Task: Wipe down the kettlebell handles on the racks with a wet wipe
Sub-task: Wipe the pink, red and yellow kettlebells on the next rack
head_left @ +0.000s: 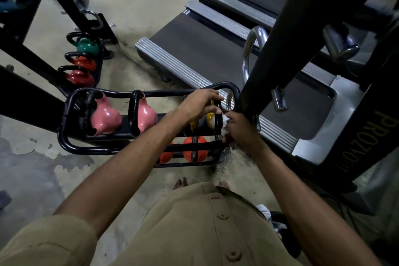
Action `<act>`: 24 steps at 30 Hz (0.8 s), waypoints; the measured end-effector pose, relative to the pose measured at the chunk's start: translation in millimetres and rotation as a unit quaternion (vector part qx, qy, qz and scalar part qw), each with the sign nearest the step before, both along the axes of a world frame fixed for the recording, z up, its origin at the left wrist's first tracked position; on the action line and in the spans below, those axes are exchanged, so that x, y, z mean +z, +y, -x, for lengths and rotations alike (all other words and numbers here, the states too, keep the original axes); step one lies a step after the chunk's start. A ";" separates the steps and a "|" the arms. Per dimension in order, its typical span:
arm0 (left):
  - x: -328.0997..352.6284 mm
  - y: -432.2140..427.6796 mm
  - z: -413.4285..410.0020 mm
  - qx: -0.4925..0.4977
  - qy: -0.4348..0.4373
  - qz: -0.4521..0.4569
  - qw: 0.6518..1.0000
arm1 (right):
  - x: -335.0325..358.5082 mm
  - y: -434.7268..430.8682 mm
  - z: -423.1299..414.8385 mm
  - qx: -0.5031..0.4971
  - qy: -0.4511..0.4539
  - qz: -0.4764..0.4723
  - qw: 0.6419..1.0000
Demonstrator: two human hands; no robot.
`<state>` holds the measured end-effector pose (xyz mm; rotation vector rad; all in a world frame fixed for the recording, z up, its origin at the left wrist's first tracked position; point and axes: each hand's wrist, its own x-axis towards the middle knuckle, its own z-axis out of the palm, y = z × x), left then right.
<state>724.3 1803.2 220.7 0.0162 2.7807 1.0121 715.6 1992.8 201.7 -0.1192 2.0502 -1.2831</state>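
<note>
A black tube rack [71, 147] stands low on the floor in front of me. Its upper tier carries two pink kettlebells [105, 117] with black handles and a yellow kettlebell [210, 117] at the right end. My left hand [199, 103] grips the yellow kettlebell from above. My right hand [239, 130] pinches a white wet wipe [224, 121] against that kettlebell's black handle [218, 123]. Orange kettlebells [195, 149] sit on the lower tier, partly hidden by my left forearm.
A second rack [100, 58] at the left holds a green and two red kettlebells. Treadmill decks [194, 49] lie behind the rack. A black machine upright [280, 34] rises close to my right hand. My bare feet [180, 182] stand on the concrete floor.
</note>
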 end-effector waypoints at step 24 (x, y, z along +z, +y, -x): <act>1.7 1.2 -0.8 -0.006 -0.015 0.018 1.000 | -16.7 23.5 -28.4 0.390 0.621 -0.232 0.639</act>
